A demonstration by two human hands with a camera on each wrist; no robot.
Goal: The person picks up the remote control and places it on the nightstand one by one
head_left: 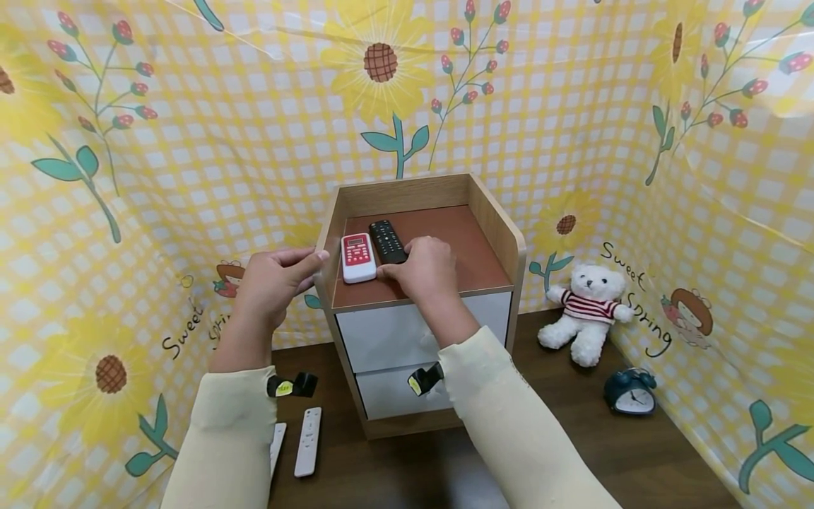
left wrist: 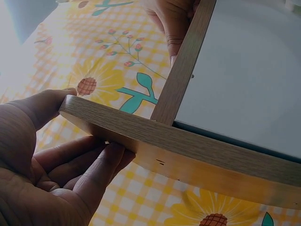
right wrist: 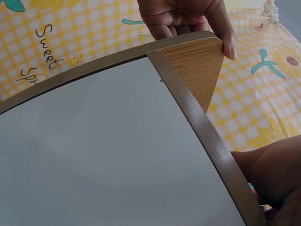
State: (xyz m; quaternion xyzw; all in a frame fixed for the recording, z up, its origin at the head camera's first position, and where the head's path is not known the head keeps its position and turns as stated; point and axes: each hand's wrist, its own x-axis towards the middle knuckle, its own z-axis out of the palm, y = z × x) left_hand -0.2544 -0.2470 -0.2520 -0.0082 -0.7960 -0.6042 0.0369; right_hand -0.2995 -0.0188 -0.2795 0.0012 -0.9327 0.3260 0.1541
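My left hand (head_left: 270,286) holds the raised left side panel (head_left: 331,247) of a small wooden cabinet. In the left wrist view its thumb lies over the panel's edge, with the fingers curled beneath. On the cabinet's brown top (head_left: 439,230), my right hand (head_left: 429,272) grips the near end of a black remote control (head_left: 384,239) between thumb and fingers; the hand covers part of that end. Just left of it lies a white remote control with a red face (head_left: 358,256), close by the right thumb. In the right wrist view the hand is partly hidden behind the cabinet's front edge.
Two white drawer fronts (head_left: 381,336) face me. Left of the cabinet, a white remote (head_left: 308,442) and another white object (head_left: 277,442) lie on the dark wooden surface (head_left: 547,438). A white teddy bear (head_left: 588,311) and a dark alarm clock (head_left: 630,391) stand to the right.
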